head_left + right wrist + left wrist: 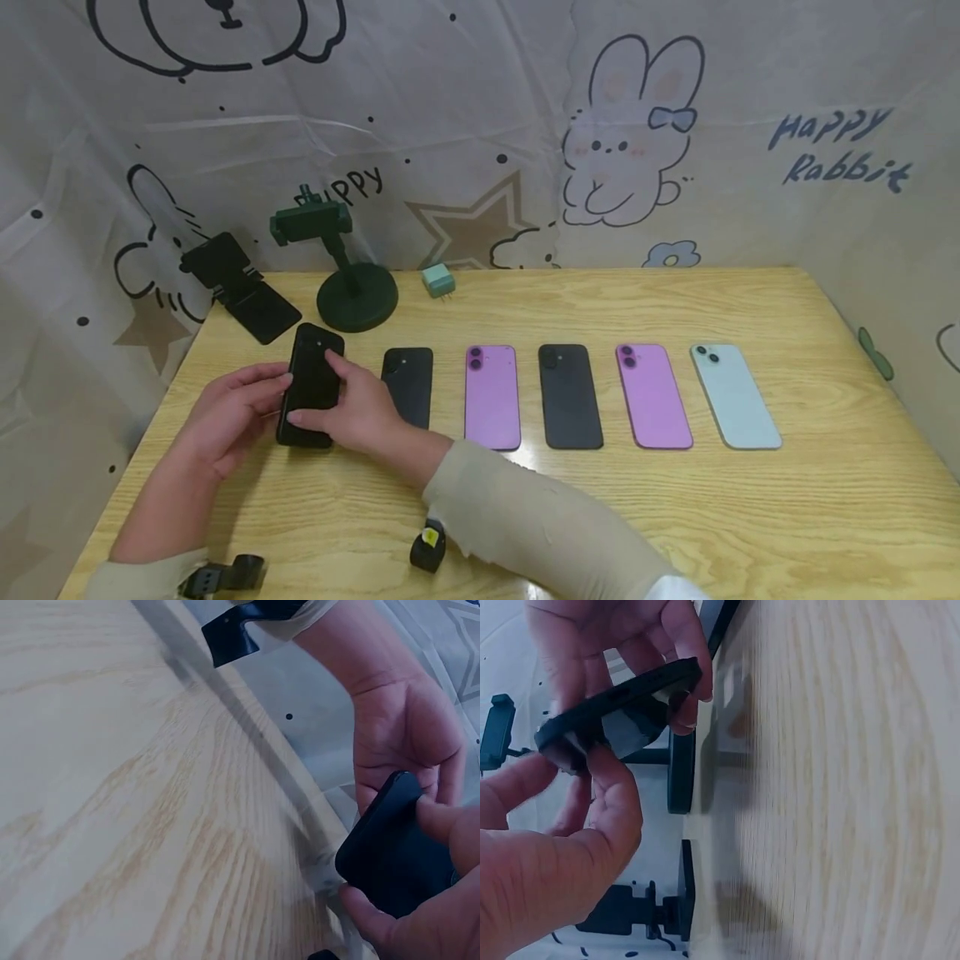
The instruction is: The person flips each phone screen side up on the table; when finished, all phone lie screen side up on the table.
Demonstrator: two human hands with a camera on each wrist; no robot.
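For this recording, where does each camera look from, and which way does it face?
Head: worn on the head, facing forward and down over the table; left hand, right hand, left forearm and right forearm show.
Left wrist: on that wrist, facing past the held black phone toward the green stand; both hands show.
Right wrist: on that wrist, facing across the table toward the left forearm; both hands show.
Shared: both wrist views show the held black phone.
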